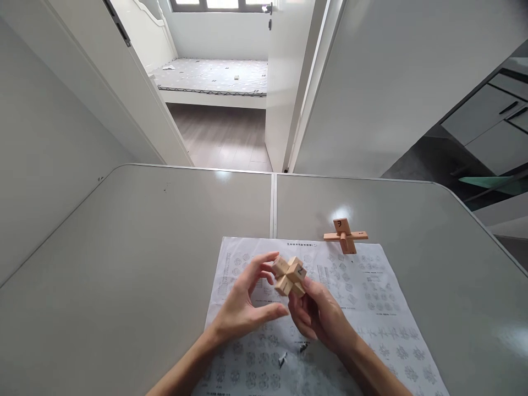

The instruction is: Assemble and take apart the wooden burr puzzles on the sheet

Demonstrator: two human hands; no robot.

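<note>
A pale wooden interlocking puzzle [289, 276] with black marks on its blocks is raised over the printed sheet [363, 316]. My right hand [319, 313] grips it from the lower right, thumb against its side. On the other side, my left hand [247, 302] is spread, thumb apart from the fingers. Its fingertips are close to the puzzle's left side; whether they touch it I cannot tell. A darker wooden cross-shaped puzzle [344, 236], marked with black characters, rests at the sheet's top edge. Small diagrams cover the sheet, and two small tears show near its lower middle.
The grey table [124, 264] has a metal seam [273, 203] across its middle and a raised-looking rim with rounded corners. Past the far edge stands an open white door [289, 71], with a bed [214, 74] beyond. Cabinets [490, 121] are at right.
</note>
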